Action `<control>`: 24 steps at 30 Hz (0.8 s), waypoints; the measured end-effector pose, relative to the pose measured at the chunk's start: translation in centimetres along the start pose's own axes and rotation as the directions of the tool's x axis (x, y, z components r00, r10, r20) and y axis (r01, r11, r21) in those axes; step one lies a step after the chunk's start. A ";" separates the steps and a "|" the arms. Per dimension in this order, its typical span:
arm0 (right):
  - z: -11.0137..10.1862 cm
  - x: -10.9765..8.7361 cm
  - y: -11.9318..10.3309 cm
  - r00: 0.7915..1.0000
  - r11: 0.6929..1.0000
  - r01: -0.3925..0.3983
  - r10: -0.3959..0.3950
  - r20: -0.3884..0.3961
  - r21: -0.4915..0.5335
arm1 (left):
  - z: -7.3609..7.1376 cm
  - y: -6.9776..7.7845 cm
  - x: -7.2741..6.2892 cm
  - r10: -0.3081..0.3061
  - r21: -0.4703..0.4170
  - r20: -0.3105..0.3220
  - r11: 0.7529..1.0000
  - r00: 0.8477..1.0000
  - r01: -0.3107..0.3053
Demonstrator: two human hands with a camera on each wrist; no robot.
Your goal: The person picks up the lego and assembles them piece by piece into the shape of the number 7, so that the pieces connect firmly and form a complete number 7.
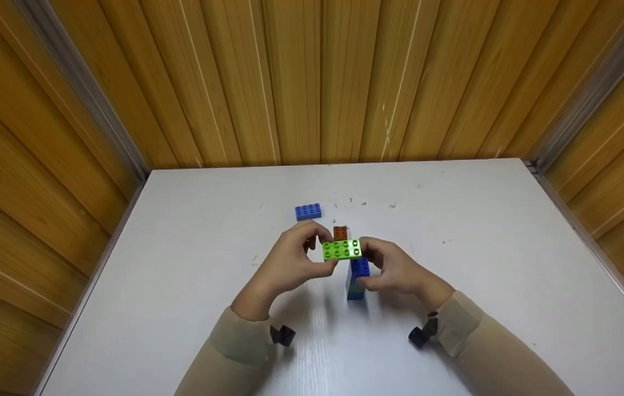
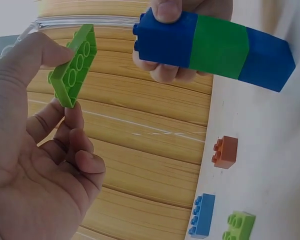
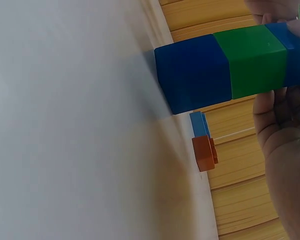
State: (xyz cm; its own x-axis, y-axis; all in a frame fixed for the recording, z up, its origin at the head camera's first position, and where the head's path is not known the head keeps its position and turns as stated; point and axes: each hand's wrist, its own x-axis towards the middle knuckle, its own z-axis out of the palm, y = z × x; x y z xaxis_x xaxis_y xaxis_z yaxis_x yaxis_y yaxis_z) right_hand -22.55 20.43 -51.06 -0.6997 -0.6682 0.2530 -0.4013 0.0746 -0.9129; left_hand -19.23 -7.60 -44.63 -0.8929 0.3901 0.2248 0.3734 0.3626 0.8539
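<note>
A flat lime-green building brick (image 1: 341, 249), studs up in the head view, is pinched by my left hand (image 1: 290, 264) between thumb and fingers. Its hollow underside (image 2: 79, 67) shows in the left wrist view. My right hand (image 1: 400, 270) grips the top of a stack of bricks (image 1: 355, 286), thumb on one side and fingers on the other. The stack runs blue, green (image 2: 219, 47), blue, with bare studs on its top blue brick (image 2: 167, 40). The lime-green brick is held apart from those studs. The stack's lower end (image 3: 192, 75) is near or on the white table; contact is unclear.
A small orange-brown brick (image 1: 340, 232) lies on the white table (image 1: 207, 220) beyond the hands. Farther back is a lighter blue brick (image 1: 308, 212). Another lime-green brick (image 2: 239, 227) shows in the left wrist view. Wood-patterned panels (image 1: 290, 82) wall the back and sides.
</note>
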 end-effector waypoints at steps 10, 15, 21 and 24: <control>0.2 -0.1 -0.2 1.000 1.000 0.009 -0.009 -0.007 0.027 | 1.3 -0.8 0.1 -0.019 0.009 0.053 1.000 0.998 0.019; 0.0 0.0 -0.1 1.000 0.999 0.023 -0.023 0.002 0.038 | 1.6 -0.8 0.1 -0.033 0.005 0.070 0.999 0.997 0.032; -0.3 -0.1 -0.3 1.000 1.000 -0.005 0.005 -0.008 0.029 | 1.8 -0.8 0.0 -0.048 0.007 0.089 0.999 0.995 0.047; -0.4 -0.2 -0.3 1.000 1.000 0.018 -0.017 -0.019 0.023 | 1.9 -0.8 0.0 -0.053 0.005 0.098 0.999 0.994 0.053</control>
State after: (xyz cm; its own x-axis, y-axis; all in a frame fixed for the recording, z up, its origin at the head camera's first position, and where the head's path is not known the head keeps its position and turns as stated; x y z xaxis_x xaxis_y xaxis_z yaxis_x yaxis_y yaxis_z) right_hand -22.53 20.82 -50.70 -0.7038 -0.6552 0.2745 -0.3997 0.0457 -0.9155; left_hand -19.06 -6.29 -46.22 -0.8823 0.4518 0.1320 0.3270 0.3865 0.8624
